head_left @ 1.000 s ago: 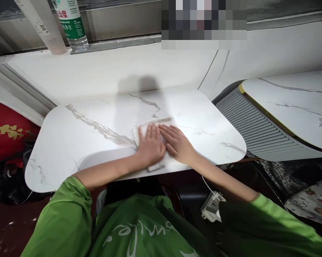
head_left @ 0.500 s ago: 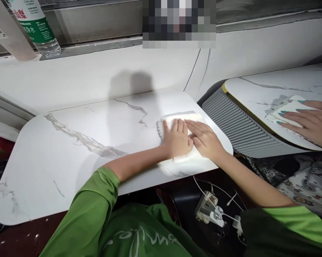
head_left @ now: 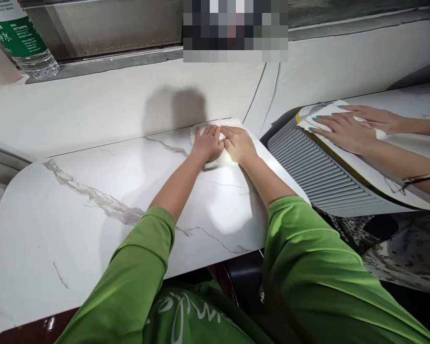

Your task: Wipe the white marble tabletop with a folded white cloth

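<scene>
A white cloth [head_left: 222,156] lies folded against the far edge of the white marble-patterned table [head_left: 121,177], close to its right corner. My left hand [head_left: 208,143] presses on the cloth with its fingers stretched forward. Beside it, my right hand [head_left: 239,143] lies flat on the same cloth, palm down, its fingers pointing toward the left hand. Both hands are open and cover most of the cloth. The two touch or nearly touch; I cannot tell which.
At right, another person's hands [head_left: 351,131] press a second white cloth [head_left: 308,119] onto a neighbouring table with a grey ribbed side [head_left: 318,167]. A water bottle [head_left: 30,45] stands on the ledge at upper left. Cables [head_left: 272,95] run down the wall.
Both my hands have slid the cloth away from me and slightly left, up to the table's far edge. The other person's hands and cloth have moved left to the table's rim.
</scene>
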`<state>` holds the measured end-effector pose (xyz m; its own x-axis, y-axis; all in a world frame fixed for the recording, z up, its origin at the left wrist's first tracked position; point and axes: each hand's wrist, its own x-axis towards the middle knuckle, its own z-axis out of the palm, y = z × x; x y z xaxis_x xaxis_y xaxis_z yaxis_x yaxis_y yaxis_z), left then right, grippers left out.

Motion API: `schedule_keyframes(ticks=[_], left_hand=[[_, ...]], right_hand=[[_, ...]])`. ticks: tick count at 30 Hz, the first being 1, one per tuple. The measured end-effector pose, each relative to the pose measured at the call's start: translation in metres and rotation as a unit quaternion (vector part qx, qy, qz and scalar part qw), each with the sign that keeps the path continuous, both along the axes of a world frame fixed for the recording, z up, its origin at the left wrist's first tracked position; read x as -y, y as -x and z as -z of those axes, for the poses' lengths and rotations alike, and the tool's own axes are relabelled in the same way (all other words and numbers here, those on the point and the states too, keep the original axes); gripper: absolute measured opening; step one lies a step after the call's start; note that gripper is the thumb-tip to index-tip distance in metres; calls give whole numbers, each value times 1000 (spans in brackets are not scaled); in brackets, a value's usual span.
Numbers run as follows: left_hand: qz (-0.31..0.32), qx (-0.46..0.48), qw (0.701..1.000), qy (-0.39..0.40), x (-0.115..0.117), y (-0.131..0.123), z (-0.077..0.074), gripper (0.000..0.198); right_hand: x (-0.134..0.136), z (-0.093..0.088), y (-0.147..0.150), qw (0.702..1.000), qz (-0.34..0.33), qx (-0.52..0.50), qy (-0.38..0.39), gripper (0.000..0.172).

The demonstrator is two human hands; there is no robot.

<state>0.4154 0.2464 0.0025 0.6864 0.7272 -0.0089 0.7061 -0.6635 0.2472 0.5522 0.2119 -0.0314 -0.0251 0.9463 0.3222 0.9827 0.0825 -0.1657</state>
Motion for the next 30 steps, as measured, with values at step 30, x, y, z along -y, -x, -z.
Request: schedule_keyframes(ticks=[30], left_hand=[[-14, -13, 999, -32, 194, 172, -3, 60]], right_hand=[[190, -9, 166, 997, -81, 0, -8, 58]])
